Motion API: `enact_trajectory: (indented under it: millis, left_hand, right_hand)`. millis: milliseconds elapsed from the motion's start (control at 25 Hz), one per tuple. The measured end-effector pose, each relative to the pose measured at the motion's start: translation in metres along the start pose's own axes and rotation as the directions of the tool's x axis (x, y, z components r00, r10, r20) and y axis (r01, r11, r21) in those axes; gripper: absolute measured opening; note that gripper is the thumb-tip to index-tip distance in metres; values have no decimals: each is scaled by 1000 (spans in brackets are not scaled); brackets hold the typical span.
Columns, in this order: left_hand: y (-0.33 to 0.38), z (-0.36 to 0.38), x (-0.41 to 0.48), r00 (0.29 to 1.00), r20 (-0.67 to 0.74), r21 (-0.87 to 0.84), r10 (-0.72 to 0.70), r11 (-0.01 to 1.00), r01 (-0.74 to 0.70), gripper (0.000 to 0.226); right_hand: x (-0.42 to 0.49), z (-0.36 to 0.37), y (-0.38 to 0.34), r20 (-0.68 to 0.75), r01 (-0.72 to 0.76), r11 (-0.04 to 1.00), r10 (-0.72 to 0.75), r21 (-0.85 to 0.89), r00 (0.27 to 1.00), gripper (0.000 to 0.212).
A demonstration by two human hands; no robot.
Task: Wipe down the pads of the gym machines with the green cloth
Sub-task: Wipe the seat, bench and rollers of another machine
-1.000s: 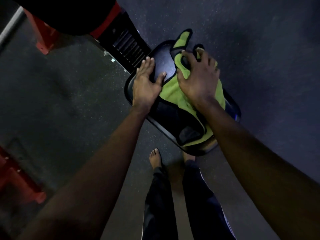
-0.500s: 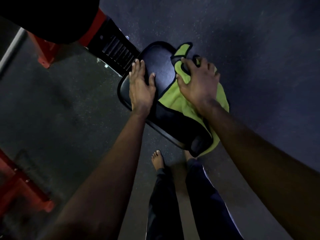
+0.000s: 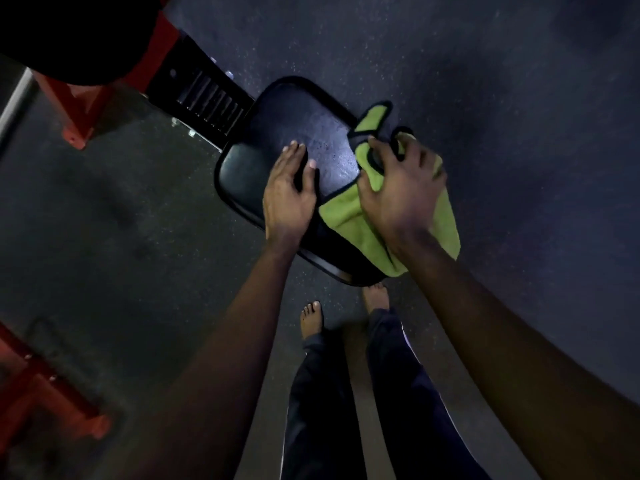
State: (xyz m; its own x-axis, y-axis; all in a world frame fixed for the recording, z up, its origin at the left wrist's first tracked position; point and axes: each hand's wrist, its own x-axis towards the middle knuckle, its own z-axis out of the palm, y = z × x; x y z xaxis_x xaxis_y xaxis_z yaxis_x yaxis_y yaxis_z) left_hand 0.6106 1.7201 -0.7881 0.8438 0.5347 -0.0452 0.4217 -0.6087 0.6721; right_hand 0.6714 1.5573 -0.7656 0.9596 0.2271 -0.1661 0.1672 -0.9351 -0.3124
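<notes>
Step in hand, as I'm judging it: wiping the pad [image 3: 304,133], mid-stroke, w/ a good part prob. not yet done. The right hand [image 3: 398,192] is gripping the green cloth [image 3: 346,216], fingers curled round a bunched fold & palm pressing it down. The cloth is lying under that hand, spreading back toward the wrist & hanging off the pad's edge on the hand's outer side, w/ one corner sticking up just beyond the fingertips. The left hand [image 3: 289,199] is resting flat on the pad just beside the right thumb, fingers straight & slightly spread, holding nothing, prob. steadying the pad. Both arms are reaching out & down, nearly straight. Nxt move is calling for dragging the cloth toward the left hand, over the bare shiny patch ahead of its fingers, w/ firm pressure & the left hand making room.
</notes>
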Motion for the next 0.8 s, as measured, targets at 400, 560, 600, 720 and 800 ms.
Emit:
enact_trajectory:
  millis: [400,560,600,720,800]
  left_hand:
    - [-24,-23,-29,1000,10,-49,-20,999,20,42]
    - [-36,-36,-27,990,133,-25,55,998,-52,45]
    - [-38,-39,-26,984,163,-24,69,998,-66,47]
    - [-37,-41,-23,971,222,-34,83,996,-77,52]
    - [-39,-45,-19,964,252,-41,83,996,-75,53]
  right_hand:
    - [-54,10,-6,73,274,961,-271,-35,960,51]
    - [-40,9,5,-37,142,990,-142,-8,989,51]
    - [-44,12,2,-77,69,998,-68,7,995,51]
    - [-65,18,-13,-149,-172,982,182,80,972,53]
    - [-83,21,-18,-154,-284,946,307,156,939,54]
